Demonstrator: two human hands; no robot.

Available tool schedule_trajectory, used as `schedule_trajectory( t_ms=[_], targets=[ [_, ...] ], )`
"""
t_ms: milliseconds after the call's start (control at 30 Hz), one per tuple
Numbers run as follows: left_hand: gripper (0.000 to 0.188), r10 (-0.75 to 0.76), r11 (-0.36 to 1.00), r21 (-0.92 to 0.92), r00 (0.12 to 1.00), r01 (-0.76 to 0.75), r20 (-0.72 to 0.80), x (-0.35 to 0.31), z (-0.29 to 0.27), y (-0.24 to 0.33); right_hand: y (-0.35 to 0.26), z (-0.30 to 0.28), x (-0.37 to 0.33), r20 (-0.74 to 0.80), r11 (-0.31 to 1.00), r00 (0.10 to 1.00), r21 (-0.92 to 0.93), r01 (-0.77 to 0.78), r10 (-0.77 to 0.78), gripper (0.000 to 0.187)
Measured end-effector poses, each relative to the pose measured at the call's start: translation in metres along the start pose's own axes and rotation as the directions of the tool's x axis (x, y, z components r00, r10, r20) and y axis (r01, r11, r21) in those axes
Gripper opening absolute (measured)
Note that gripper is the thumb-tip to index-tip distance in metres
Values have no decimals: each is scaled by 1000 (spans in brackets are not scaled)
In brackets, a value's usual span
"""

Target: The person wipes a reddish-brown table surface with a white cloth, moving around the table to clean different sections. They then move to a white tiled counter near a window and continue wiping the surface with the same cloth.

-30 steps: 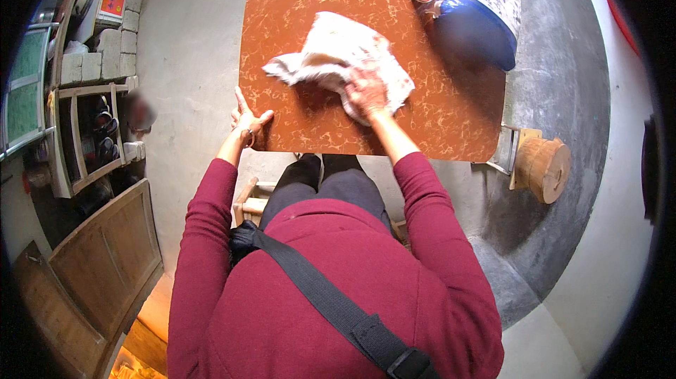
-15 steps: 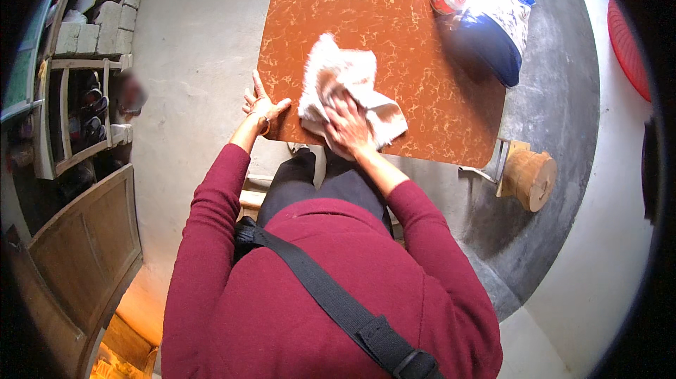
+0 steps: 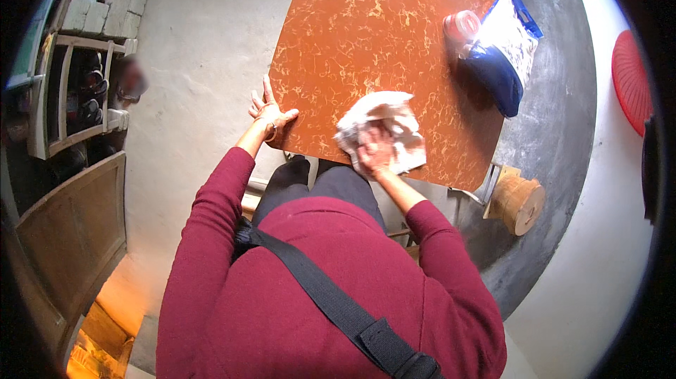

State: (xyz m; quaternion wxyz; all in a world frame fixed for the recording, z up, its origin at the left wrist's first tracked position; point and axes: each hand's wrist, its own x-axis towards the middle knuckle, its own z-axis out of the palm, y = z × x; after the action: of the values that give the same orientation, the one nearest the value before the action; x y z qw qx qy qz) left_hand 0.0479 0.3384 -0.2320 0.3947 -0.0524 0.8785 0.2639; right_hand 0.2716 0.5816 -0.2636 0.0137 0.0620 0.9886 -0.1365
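Note:
A crumpled white cloth (image 3: 384,104) lies on the brown-red patterned tabletop (image 3: 331,34), by its near edge. My right hand (image 3: 375,148) presses down on the cloth, fingers bent into its folds; motion blurs it slightly. At the table's near left corner, my left hand (image 3: 271,115) rests with its fingers spread and the thumb over the edge. It holds nothing, and a bracelet circles its wrist.
A round reddish-pink container (image 3: 462,26) and a blue-and-white bag (image 3: 503,48) stand on the table's right side. Beyond the near right corner is a round wooden piece (image 3: 520,201). A wooden rack (image 3: 70,143) stands left, and a red round item (image 3: 630,80) far right.
My right hand has slid the cloth rightward and nearer along the table edge, bunching it up more. The left hand stays at the corner. The whole view has shifted and turned a little.

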Motion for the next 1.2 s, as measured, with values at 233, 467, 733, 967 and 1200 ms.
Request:
schedule_trajectory(
  t_ms=[233,467,733,967,1200],
  targets=[
    [132,15,1000,27,1000,-15,-24,5,2,-2,-45,-20,143,-149,986,976,22,165,-160,38],
    [131,40,999,28,999,-39,-6,-13,-8,10,61,-26,117,-254,896,867,-4,-445,429,42],
    [132,34,999,39,999,-33,-37,3,6,-2,-49,-18,34,-87,997,995,-60,45,-50,43],
    [128,80,996,47,996,-78,-29,-9,-7,7,26,-19,126,-259,975,943,-28,-222,208,37],
    [127,69,994,89,995,-62,-71,-10,-3,6,55,-5,12,-311,815,805,-136,-563,504,55]
  ],
)
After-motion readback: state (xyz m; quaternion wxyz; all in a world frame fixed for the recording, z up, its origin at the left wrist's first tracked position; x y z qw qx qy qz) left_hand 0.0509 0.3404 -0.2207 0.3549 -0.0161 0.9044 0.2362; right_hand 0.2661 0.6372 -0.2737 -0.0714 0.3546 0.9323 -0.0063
